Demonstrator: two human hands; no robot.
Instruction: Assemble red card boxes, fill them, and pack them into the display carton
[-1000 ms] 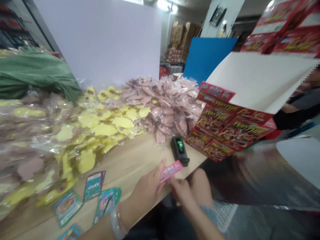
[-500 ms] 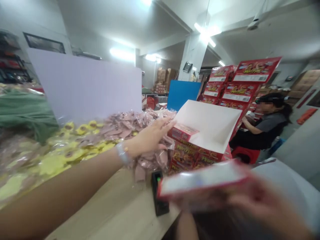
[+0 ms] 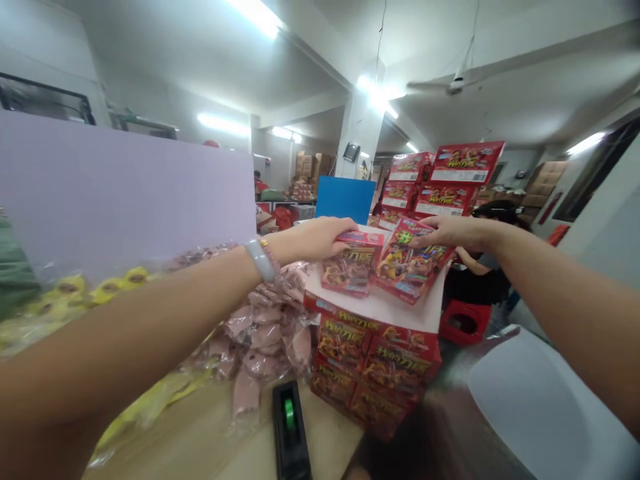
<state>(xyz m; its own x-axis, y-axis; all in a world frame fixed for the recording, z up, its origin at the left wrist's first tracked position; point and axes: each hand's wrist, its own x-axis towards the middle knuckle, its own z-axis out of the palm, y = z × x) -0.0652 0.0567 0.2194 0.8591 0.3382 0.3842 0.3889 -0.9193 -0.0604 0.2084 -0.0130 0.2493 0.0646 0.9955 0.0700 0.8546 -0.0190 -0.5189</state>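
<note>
My left hand [image 3: 320, 239] grips the top of a small red printed box [image 3: 351, 268], fingers over its upper edge and thumb in front. That box stands upright inside an open display carton [image 3: 375, 323], at its left side. Close by on the right, my right hand [image 3: 453, 232] holds a second red box [image 3: 407, 263] by its top. This one is tilted, its lower end over the carton's white inside. The carton has a red printed front. A black tape dispenser [image 3: 291, 430] with green tape lies on the table in front.
Pink pieces in clear bags [image 3: 263, 333] heap left of the carton, with yellow ones [image 3: 107, 288] farther left. A lilac panel [image 3: 135, 190] stands behind them. Stacked red cartons [image 3: 450, 177] rise at the back right. A co-worker [image 3: 487, 263] sits near a red stool [image 3: 465, 320].
My right hand has moved up and forward, bringing its red box over the carton. My left hand now grips the box in the carton. The view has turned rightward.
</note>
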